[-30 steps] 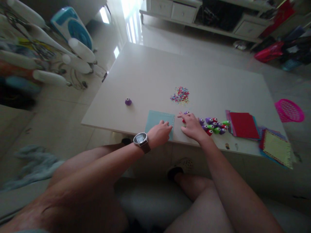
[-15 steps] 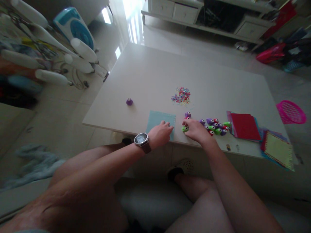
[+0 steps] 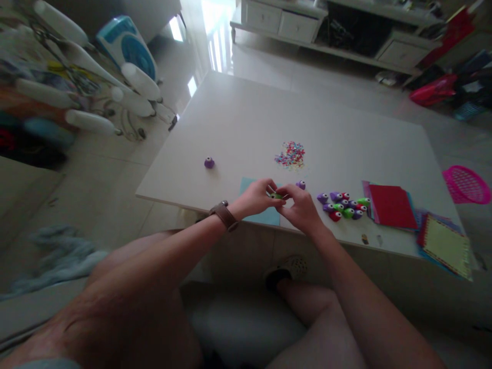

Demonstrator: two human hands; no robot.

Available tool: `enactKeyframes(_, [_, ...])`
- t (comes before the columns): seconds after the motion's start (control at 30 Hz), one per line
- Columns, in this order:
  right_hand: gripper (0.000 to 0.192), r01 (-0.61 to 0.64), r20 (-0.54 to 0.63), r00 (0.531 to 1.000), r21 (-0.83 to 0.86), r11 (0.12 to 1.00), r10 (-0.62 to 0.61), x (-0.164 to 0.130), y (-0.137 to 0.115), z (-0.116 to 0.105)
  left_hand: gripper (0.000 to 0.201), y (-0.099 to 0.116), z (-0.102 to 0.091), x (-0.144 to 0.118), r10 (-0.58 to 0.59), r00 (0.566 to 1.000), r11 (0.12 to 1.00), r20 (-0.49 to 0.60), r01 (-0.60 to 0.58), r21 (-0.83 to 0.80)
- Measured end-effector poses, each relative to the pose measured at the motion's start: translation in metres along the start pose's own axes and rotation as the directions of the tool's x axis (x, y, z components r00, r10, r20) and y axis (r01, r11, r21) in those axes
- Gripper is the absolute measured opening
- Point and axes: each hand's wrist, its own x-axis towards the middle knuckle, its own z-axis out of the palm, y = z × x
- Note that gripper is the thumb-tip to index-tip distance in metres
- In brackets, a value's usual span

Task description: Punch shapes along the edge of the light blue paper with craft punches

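I can barely make out the small green punch (image 3: 275,196) — mostly hidden between the fingertips of my left hand (image 3: 257,199) and right hand (image 3: 300,207), both pinched shut on it above the blue sheet (image 3: 265,216) — whereas earlier the left lay flat there.

Both bare forearms reach forward from the seated body and converge near the middle. The left hand (image 3: 257,197) is turned with its back partly upward, fingers curled and pinched toward the other hand; a brown strap circles its wrist. The right hand (image 3: 301,209) mirrors it, knuckles up, thumb and forefinger tips meeting those of the left. The fingertips of both touch or nearly touch. Bare knees show below the arms.
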Motion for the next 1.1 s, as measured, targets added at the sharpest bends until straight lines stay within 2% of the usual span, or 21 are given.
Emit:
enactKeyframes(0.1, [0.022,0.032,-0.064,0.997,-0.033,0.999,-0.034,-0.002,-0.003,0.006,0.026,-0.001,-0.023,0.001,0.029,0.998,0.982,-0.052,-0.019,0.190])
enactKeyframes(0.2, [0.014,0.000,-0.070,0.997,-0.113,0.994,-0.008,-0.011,-0.018,0.022,0.018,-0.008,-0.056,-0.001,0.107,0.990,0.842,-0.089,-0.043,0.537])
enactKeyframes(0.23, [0.014,0.003,-0.027,1.000,-0.136,0.991,-0.007,-0.017,-0.027,0.031,0.019,-0.011,-0.066,-0.001,0.100,0.991,0.792,-0.092,-0.024,0.610])
enactKeyframes(0.3, [0.017,0.123,0.186,0.979,-0.180,0.976,-0.089,-0.029,-0.050,0.052,0.024,-0.018,-0.080,-0.002,0.030,0.996,0.724,-0.085,0.036,0.688])
enactKeyframes(0.37, [0.012,0.332,0.430,0.874,-0.189,0.924,-0.226,-0.044,-0.073,0.073,0.031,-0.024,-0.088,-0.003,-0.025,0.996,0.684,-0.089,0.082,0.725])
enactKeyframes(0.43, [0.010,0.441,0.566,0.765,-0.113,0.890,-0.307,-0.057,-0.091,0.089,0.037,-0.025,-0.090,-0.004,-0.046,0.994,0.648,-0.099,0.105,0.754])
enactKeyframes(0.47, [0.010,0.460,0.604,0.729,-0.083,0.884,-0.323,-0.063,-0.097,0.094,0.038,-0.025,-0.090,-0.004,-0.054,0.993,0.630,-0.102,0.113,0.768])
enactKeyframes(0.53, [0.010,0.452,0.649,0.693,-0.052,0.891,-0.314,-0.071,-0.102,0.101,0.039,-0.023,-0.089,-0.005,-0.079,0.992,0.598,-0.099,0.127,0.791])
enactKeyframes(0.67, [0.010,0.394,0.682,0.693,-0.083,0.916,-0.236,-0.073,-0.096,0.103,0.039,-0.018,-0.089,-0.006,-0.115,0.987,0.546,-0.115,0.160,0.822])
enactKeyframes(0.8, [0.012,0.352,0.684,0.706,-0.114,0.929,-0.184,-0.069,-0.089,0.105,0.040,-0.015,-0.089,-0.006,-0.136,0.986,0.532,-0.102,0.159,0.832])
enactKeyframes(0.93, [0.013,0.339,0.702,0.694,-0.124,0.933,-0.158,-0.067,-0.088,0.108,0.041,-0.010,-0.087,-0.007,-0.085,0.993,0.513,-0.079,0.112,0.851])
enactKeyframes(1.0, [0.013,0.341,0.714,0.683,-0.128,0.931,-0.152,-0.066,-0.089,0.108,0.041,-0.008,-0.084,-0.007,-0.053,0.996,0.531,-0.075,0.091,0.842])
enactKeyframes(1.1, [0.011,0.346,0.730,0.668,-0.129,0.929,-0.147,-0.065,-0.091,0.107,0.038,-0.010,-0.080,-0.006,-0.078,0.995,0.583,-0.057,0.091,0.807])
